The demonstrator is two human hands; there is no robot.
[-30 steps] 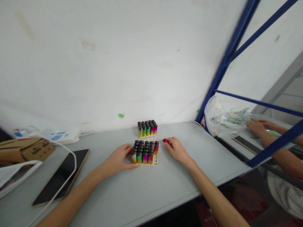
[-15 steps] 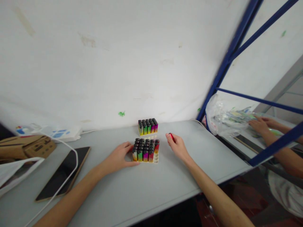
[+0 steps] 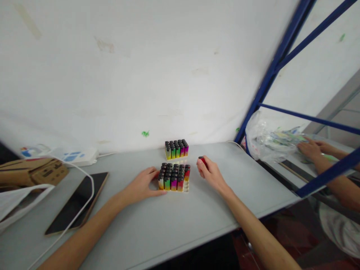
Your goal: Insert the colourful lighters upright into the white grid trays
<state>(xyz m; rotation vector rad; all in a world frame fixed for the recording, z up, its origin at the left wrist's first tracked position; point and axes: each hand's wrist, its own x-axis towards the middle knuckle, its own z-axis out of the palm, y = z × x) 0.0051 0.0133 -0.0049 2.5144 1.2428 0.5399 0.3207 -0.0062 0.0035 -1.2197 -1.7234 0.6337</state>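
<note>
Just right of the tray [image 3: 174, 179], the right hand [image 3: 213, 176] pinches a red lighter [image 3: 202, 161] in its grip; the left hand [image 3: 142, 184] lies open against the tray's left side.

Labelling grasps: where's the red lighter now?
Head view, right of centre: red lighter held in the right hand, just right of the near lighter tray.

From the near tray of lighters [image 3: 173, 177], bare table [image 3: 180, 221] lies open at 6 o'clock, between the forearms. At 9 o'clock the left hand [image 3: 142, 185] touches it; at 3 o'clock the right hand [image 3: 211, 175], pinching a red lighter [image 3: 201, 160], sits just beside. At 12 o'clock a second tray [image 3: 176, 149] leaves a narrow gap, the wall [image 3: 140, 75] close behind
</note>
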